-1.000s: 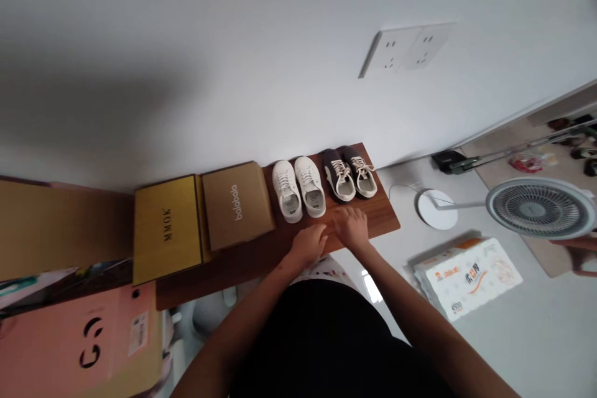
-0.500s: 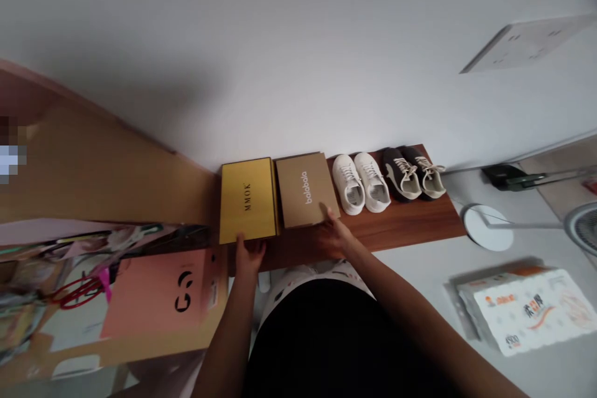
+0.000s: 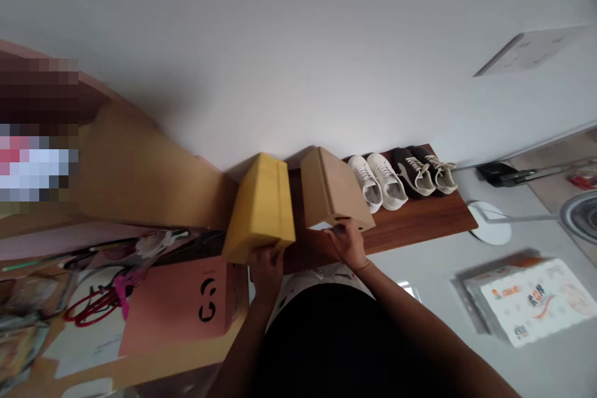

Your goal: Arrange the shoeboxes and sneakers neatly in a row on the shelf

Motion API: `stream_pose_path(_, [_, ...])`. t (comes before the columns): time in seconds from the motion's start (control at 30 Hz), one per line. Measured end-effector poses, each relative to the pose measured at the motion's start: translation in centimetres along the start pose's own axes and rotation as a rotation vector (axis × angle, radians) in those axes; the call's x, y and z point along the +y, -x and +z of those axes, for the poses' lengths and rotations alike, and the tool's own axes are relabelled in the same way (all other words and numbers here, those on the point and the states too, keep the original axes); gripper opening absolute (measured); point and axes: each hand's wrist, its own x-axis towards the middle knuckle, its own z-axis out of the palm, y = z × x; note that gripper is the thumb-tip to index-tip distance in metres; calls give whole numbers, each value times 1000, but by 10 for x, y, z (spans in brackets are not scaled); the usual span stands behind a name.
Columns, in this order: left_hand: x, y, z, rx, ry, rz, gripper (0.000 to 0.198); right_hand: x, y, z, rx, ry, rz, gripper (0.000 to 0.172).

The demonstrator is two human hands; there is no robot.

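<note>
My left hand (image 3: 267,270) grips the near end of a yellow shoebox (image 3: 263,205), which is tilted over onto an edge, its lid seam facing up and right. The near end of a brown cardboard shoebox (image 3: 333,189) is in my right hand (image 3: 347,242); that box is tipped as well, with its side turned up. Both boxes are over a dark wooden board (image 3: 420,217) against the wall. White sneakers (image 3: 379,181) stand right beside the brown box, and black sneakers (image 3: 424,172) with pale laces follow further right.
A pink box (image 3: 175,305) and red-handled scissors (image 3: 96,306) lie among clutter on the left table. A large cardboard panel (image 3: 153,168) stands at the left. On the floor at right are a tissue pack (image 3: 536,301), a white round base (image 3: 489,224) and a fan (image 3: 581,221).
Both shoeboxes, flat with their printed lids up before, have been tilted and have drawn apart. My hands have closed on their near ends. The view has shifted slightly.
</note>
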Motion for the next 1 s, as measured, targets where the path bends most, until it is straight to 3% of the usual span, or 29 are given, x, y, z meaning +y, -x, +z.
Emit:
stream_pose_path(0.07, [-5,-2,14,-152,-184,181,18,3,0,7,-197,170,-154,15])
stream_pose_path(0.2, [-8,-11,38,-477,-499,399,36,14,-7,19,-492,508,-167,22])
stream_pose_path(0.3, [-5,-12,43,-586,-563,402,48,15,-15,23,-594,616,-82,26])
stream_pose_path(0.43, [9,-4,31,-674,-577,295,55,8,-13,17,-606,585,15,36])
stream_pose_path(0.6, [35,1,4,-960,-518,147,56,15,9,-35,-653,565,194,29])
stream_pose_path(0.7, [75,-2,10,-1039,-262,191,52,34,8,-83,-648,737,393,32])
stream_pose_path(0.77, [120,-4,36,-988,-44,238,52,49,-10,-109,-535,831,413,39])
stream_pose_path(0.87, [206,-11,106,-840,216,212,52,70,-60,-131,-411,857,346,42])
stream_pose_path(0.93, [263,-22,161,-790,247,124,48,83,-97,-133,-426,862,349,37])
stream_pose_path(1.0, [306,-37,209,-729,125,-31,43,95,-129,-131,-469,872,379,33])
